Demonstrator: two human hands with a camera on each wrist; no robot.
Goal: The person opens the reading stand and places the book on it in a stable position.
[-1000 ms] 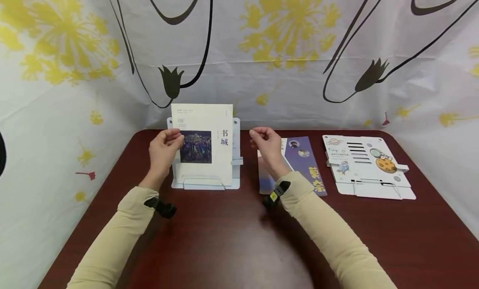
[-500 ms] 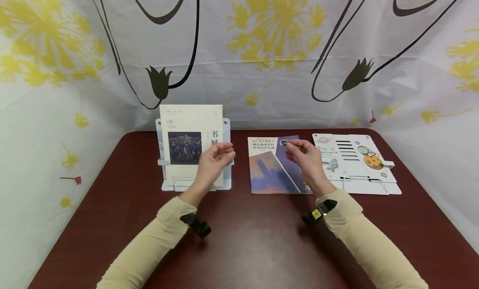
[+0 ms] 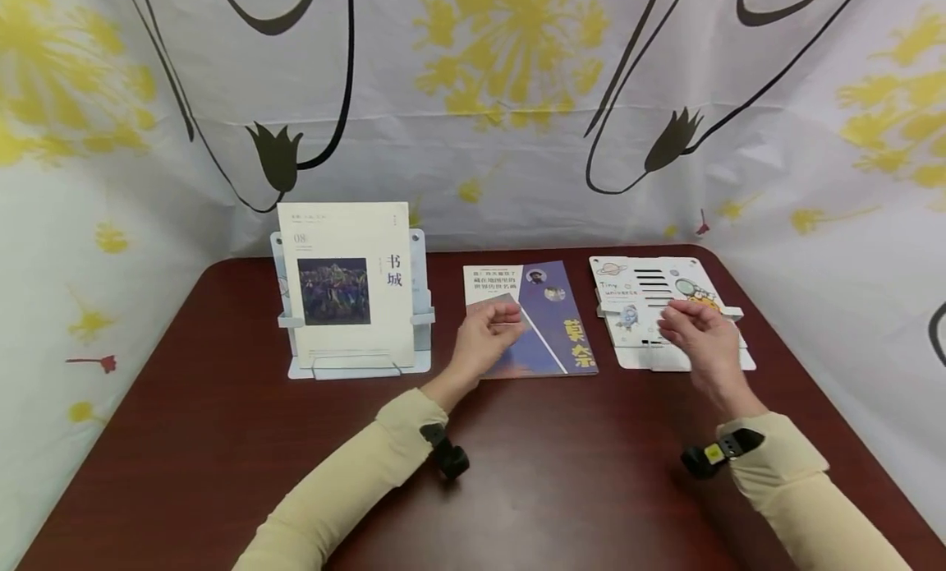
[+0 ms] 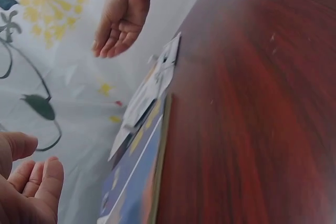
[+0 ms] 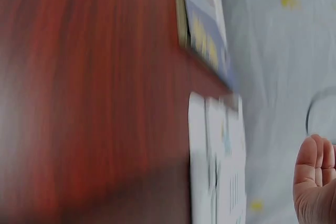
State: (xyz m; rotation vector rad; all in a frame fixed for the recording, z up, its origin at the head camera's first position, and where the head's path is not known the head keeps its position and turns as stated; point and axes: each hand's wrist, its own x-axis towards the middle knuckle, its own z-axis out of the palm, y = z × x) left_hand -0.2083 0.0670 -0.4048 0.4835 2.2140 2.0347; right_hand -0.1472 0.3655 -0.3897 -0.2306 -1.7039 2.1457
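My left hand (image 3: 480,341) hovers in front of a purple book (image 3: 543,329) lying on the table, covering part of its cover in the head view. Its fingers are loosely bent with nothing between them, as the left wrist view also shows. My right hand (image 3: 705,349) is held in the air over the white folded book stand (image 3: 628,296), which is printed "Tiny universe" and lies flat. Nothing is in this hand; its fingers are relaxed. At the left, a cream-coloured book (image 3: 355,341) with a dark picture leans upright on a pale blue book stand (image 3: 420,267).
A dark red wooden table (image 3: 547,456) holds all these things, set in a row along its far side. Behind it hangs a white curtain (image 3: 384,127) with yellow flowers and dark stems. Wire prongs and side clips hold the cream book on its stand.
Both hands have moved right, the left from the cream book to the purple book, the right from the purple book to the flat stand. The head view has turned right.
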